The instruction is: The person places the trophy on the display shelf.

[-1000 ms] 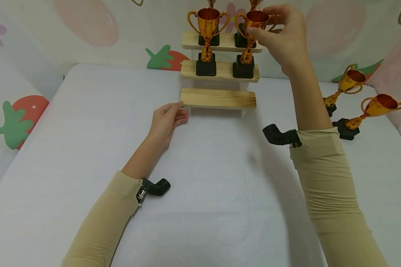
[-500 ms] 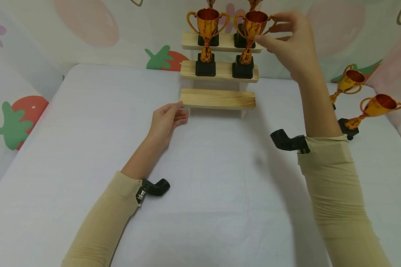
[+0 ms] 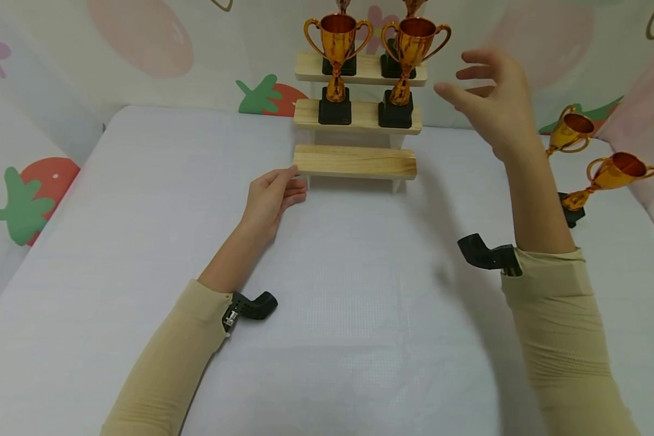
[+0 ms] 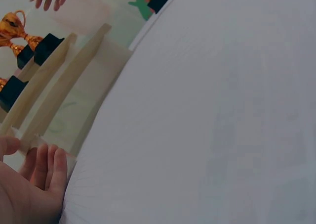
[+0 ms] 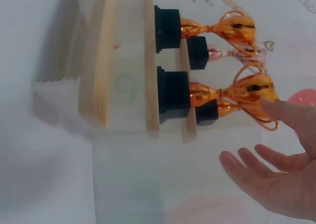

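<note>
A three-tier wooden display stand [image 3: 355,160] stands at the back of the table, its lowest shelf bare. My left hand [image 3: 275,197] holds the left end of that low shelf, thumb at the edge and fingers below. In the left wrist view the left hand [image 4: 37,184] is at the stand's corner. Two gold trophy cups with black bases, a left trophy [image 3: 338,42] and a right trophy [image 3: 414,45], stand upright on the middle shelf. Behind them are two more, their tops cut off. My right hand [image 3: 496,103], fingers spread and holding nothing, is right of the right trophy.
Two more gold trophies, a rear one [image 3: 572,132] and a front one [image 3: 616,172], stand at the table's right side; my right forearm partly hides their bases. The white-covered table [image 3: 327,315] meets a patterned backdrop [image 3: 169,66] behind the stand.
My right hand has let go of the right trophy on the middle shelf and moved right and toward me. The left hand and the stand stay where they were.
</note>
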A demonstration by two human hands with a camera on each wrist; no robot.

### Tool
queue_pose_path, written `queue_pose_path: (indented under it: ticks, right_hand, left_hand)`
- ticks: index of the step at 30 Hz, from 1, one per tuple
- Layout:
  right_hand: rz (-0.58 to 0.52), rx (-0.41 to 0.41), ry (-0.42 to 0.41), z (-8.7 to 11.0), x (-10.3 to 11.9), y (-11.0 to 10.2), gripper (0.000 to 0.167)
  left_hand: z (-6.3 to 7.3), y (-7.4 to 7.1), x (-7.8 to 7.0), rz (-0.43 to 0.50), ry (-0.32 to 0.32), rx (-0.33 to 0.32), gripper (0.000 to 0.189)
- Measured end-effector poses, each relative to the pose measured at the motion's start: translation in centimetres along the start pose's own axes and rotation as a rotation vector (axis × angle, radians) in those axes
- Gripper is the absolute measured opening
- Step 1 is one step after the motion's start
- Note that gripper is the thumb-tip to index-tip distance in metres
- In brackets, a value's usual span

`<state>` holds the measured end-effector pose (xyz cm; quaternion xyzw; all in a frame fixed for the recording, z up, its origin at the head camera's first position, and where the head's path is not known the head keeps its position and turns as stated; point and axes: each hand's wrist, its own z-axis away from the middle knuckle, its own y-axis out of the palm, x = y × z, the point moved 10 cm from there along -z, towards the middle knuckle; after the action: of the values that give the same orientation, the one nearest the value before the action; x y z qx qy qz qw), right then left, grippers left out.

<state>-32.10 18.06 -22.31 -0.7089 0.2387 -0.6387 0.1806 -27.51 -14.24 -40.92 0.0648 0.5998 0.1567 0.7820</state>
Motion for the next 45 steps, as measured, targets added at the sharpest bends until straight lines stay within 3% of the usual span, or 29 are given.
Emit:
queue_pose_path:
  ticks: [14,27,35,45]
  right_hand:
    - [0.071,-0.02,-0.004,2.3,-1.9,-2.4,0.055]
    - [0.002,-0.061,-0.012,4.5,-4.1,-5.7,0.05]
    - [0.027,-0.136,-0.02,5.9,-5.4,-7.8,0.046]
    - [0.047,-0.238,0.053,7.0,-7.2,-10.4,0.039]
  left_hand:
    - [0.1,0.0,0.0,-0.008,0.002,0.003,0.015]
    - [0.1,0.0,-0.1,0.0,-0.001,0.003,0.014]
    - [0.1,0.0,0.0,0.001,-0.004,-0.002,0.014]
    - [0.2,0.0,-0.1,0.003,-0.006,-0.008,0.015]
